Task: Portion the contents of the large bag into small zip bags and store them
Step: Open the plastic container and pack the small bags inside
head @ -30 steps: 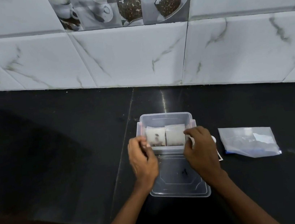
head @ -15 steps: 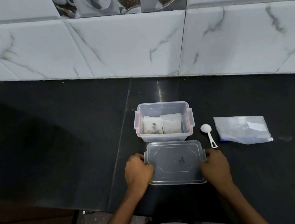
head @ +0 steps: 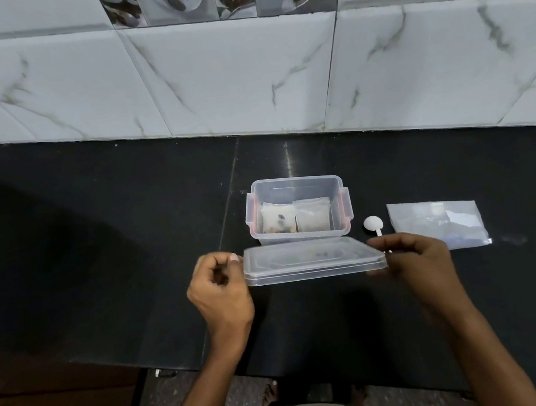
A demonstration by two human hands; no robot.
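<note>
Lid (head: 314, 260) held at both short ends, lifted off the desk (head: 95, 261) and kept nearly level, just in front of the clear box (head: 293, 185). Left hand (head: 218, 287) curled, thumb and fingers pinching the left edge of the lid; right hand (head: 412, 256) curled too, gripping the right edge, fingertips partly blurred. Inside the box, two small zip bags (head: 295, 221) standing side by side against the near wall, the left one with dark pieces showing, the right one pale. To the right of the box, a white spoon (head: 373, 224), and further right the large bag (head: 438, 225), flat and seemingly almost empty. Portioning looks done; step in hand seems to be closing the box.

To do it well:
- Carry the lid forward over the box while keeping it flat, not tilted.
- Match the four corners with the rim before pressing; a skewed lid probably does not seat.
- Check that the tops of the zip bags stay below the rim, otherwise risk of pinching them under the lid.
- Press down evenly with both hands, then fold the pink side clips (head: 347, 203) up, one side after the other.
- Keep the right wrist high enough not to knock the spoon.
</note>
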